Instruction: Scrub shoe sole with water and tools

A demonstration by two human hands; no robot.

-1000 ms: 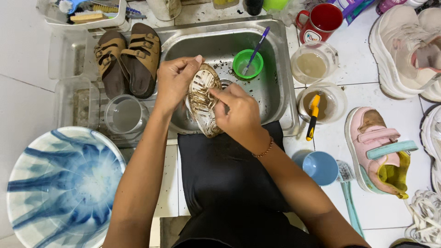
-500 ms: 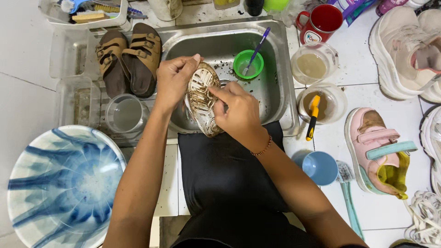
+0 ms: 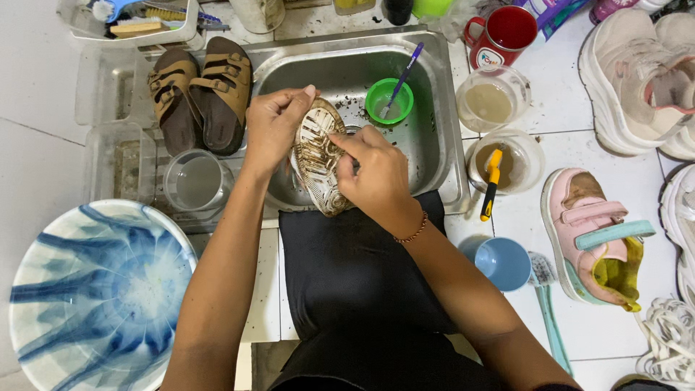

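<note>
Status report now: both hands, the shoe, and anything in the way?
Left hand grips muddy shoe, sole up, over sink. Right hand picks at sole. Nothing in the way.

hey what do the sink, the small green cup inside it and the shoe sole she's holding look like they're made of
The rectangular grey sink looks like brushed stainless steel: dull metallic sheen, soft reflections. The small round green cup seems to be plastic: bright even colour, thin rim. The pale ridged shoe sole, held by the left hand with the right hand on it, is probably moulded rubber, matte and mud-stained.
</note>
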